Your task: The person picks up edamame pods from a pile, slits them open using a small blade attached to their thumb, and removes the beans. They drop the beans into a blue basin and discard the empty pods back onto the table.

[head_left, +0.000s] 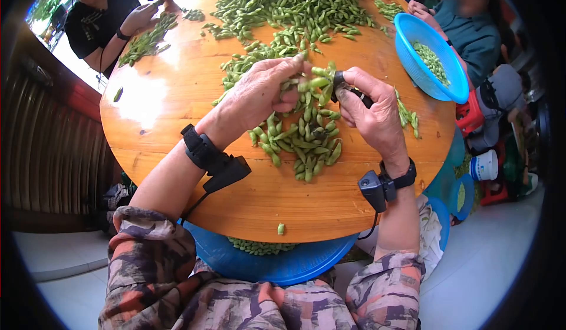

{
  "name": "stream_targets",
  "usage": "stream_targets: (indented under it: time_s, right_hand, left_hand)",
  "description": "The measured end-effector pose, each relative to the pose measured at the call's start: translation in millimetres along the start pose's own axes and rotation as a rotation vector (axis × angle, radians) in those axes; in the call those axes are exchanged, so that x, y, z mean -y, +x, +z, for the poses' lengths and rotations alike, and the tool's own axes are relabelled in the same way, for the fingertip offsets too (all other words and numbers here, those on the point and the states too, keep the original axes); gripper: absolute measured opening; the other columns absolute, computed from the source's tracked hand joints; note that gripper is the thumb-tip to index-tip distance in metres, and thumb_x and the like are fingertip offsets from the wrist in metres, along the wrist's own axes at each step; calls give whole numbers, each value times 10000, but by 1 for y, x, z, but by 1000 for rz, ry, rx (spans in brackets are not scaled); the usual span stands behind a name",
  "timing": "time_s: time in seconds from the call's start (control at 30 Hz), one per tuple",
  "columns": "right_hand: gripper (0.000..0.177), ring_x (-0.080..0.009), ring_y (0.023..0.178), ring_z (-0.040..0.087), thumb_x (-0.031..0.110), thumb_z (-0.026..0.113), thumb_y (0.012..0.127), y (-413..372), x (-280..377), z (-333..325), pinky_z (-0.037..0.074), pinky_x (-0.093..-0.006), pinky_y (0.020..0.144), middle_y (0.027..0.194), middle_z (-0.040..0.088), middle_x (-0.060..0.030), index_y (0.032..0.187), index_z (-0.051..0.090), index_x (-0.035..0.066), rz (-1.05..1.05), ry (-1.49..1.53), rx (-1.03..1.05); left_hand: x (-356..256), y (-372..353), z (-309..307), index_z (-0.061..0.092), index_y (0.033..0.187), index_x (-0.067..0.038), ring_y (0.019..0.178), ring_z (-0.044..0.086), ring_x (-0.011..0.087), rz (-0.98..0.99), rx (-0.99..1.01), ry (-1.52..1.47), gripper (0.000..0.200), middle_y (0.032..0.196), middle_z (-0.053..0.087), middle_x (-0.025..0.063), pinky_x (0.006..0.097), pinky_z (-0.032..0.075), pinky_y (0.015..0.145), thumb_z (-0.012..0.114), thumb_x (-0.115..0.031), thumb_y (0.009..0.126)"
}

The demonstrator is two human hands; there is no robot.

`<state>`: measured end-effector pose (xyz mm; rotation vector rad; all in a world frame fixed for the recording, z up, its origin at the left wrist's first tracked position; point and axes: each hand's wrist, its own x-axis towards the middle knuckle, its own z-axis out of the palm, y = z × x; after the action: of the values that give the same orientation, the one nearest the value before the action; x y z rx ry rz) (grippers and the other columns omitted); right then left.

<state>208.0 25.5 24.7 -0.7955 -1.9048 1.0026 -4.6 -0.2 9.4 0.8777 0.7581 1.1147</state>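
Observation:
Over the wooden table, my left hand (268, 89) pinches green pods (319, 82) between thumb and fingers. Its fingers are partly hidden behind the pods. My right hand (371, 107) is closed around a small black-handled tool (355, 96), whose dark end touches the pods from the right. Both hands are close together, with the pods between them. Below them a loose heap of green pods (303, 141) lies on the table, and it runs back toward a much larger pile (289, 2). One small pod piece (280, 229) rests near the table's front edge.
A blue basket (407, 50) with shelled beans stands at the table's right edge. Another blue basket (206, 250) with beans sits below the front edge. Two people are across the table, at left and right, their hands near pods. Red stools and a white bucket (484, 166) are at right.

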Motion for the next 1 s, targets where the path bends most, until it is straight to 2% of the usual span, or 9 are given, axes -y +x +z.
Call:
stream_targets:
  time_s: [0.23, 0.3, 0.4, 0.53, 0.6, 0.67, 0.73, 0.8, 1.0]
  right_hand:
    - [159, -114, 669, 598, -16, 599, 841, 2, -3, 2, 462, -275, 582, 782, 583, -64, 993, 638, -42, 36, -149, 134]
    - [176, -193, 694, 620, -21, 591, 836, 4, -9, 3, 479, -304, 612, 809, 604, -110, 1004, 642, -35, -169, -390, 29]
    - [174, -251, 721, 620, -22, 583, 834, 4, -11, 7, 479, -324, 630, 826, 612, -141, 998, 641, -32, -212, -464, -75]
    - [170, -233, 693, 617, -16, 587, 838, 3, -6, 11, 475, -319, 607, 813, 613, -127, 998, 642, -26, -207, -404, -160]
    - [177, -173, 640, 599, -16, 588, 841, 3, -4, 6, 462, -290, 567, 791, 609, -90, 1008, 649, -20, -154, -347, -254]
    - [176, -100, 598, 558, -16, 591, 843, -3, 10, 2, 431, -253, 527, 763, 595, -49, 1008, 653, -17, -40, -208, -232]
    - [173, -61, 588, 525, -16, 595, 842, -8, 21, 2, 403, -235, 511, 743, 583, -28, 1005, 652, -19, 140, 104, 7]
    - [151, -91, 634, 554, 13, 609, 839, -5, 15, 11, 433, -250, 560, 713, 574, -64, 972, 654, -42, 40, -94, 130]
    - [132, -98, 603, 533, 30, 599, 849, -4, -8, 23, 435, -267, 554, 690, 560, -68, 946, 657, -39, 83, -114, -86]
  left_hand:
    - [4, 0, -2, 621, 1078, -19, 540, 347, 14, -5, 10, 131, 174, 778, 565, -29, 170, 292, 457, 540, -151, 998]
    - [4, 0, -4, 620, 1076, -15, 539, 354, 12, 17, -37, 200, 169, 796, 591, -14, 168, 297, 457, 542, -141, 995]
    - [4, -1, -2, 619, 1069, -14, 541, 369, 10, 10, -42, 311, 154, 832, 631, 17, 162, 303, 457, 555, -127, 986]
    - [4, -2, 5, 623, 1067, -13, 545, 382, 14, -68, -1, 278, 152, 831, 636, 32, 161, 307, 460, 570, -124, 978]
    - [5, 0, 5, 630, 1068, -18, 548, 381, 19, -33, -137, 100, 160, 816, 627, 28, 173, 304, 457, 564, -137, 984]
    - [6, 1, 2, 631, 1022, -23, 552, 382, 24, 5, -152, 48, 150, 800, 613, 19, 190, 299, 452, 557, -150, 990]
    - [9, 2, -1, 608, 929, 0, 543, 385, 30, 62, -199, -23, 187, 782, 588, 27, 199, 304, 444, 555, -168, 990]
    - [14, 2, 0, 594, 906, -7, 531, 378, 30, 59, -189, -14, 187, 762, 577, 22, 200, 293, 436, 557, -171, 989]
    - [24, 1, 10, 576, 891, -18, 498, 371, 27, 83, -229, 22, 181, 710, 548, 10, 196, 271, 421, 566, -173, 984]
